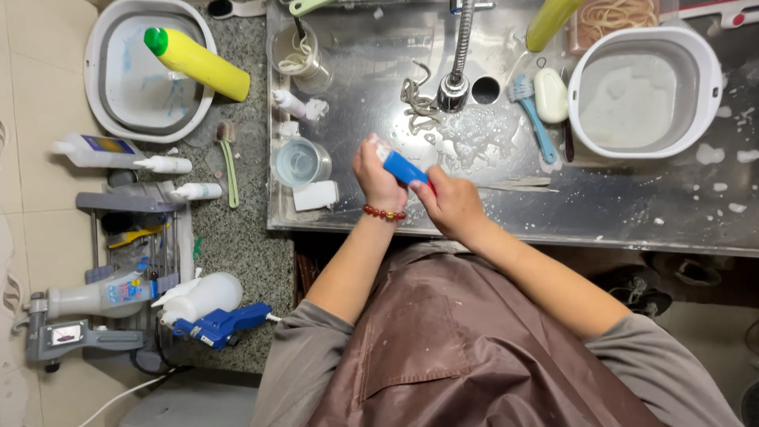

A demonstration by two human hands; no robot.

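My left hand [376, 175], with a red bead bracelet on the wrist, and my right hand [451, 202] meet over the front edge of a wet steel sink counter [617, 207]. Between them is a small blue block-shaped object [405, 168] with a pale, soapy end; both hands grip it. I wear a brown apron over grey sleeves.
A white basin [647, 91] sits at the right, a faucet [458, 55] at centre. A blue brush [531, 111], glass cups [300, 160], a yellow bottle [198, 62] in a grey basin, a green toothbrush [229, 162], spray bottles [198, 299] and a blue glue gun [225, 324] lie left.
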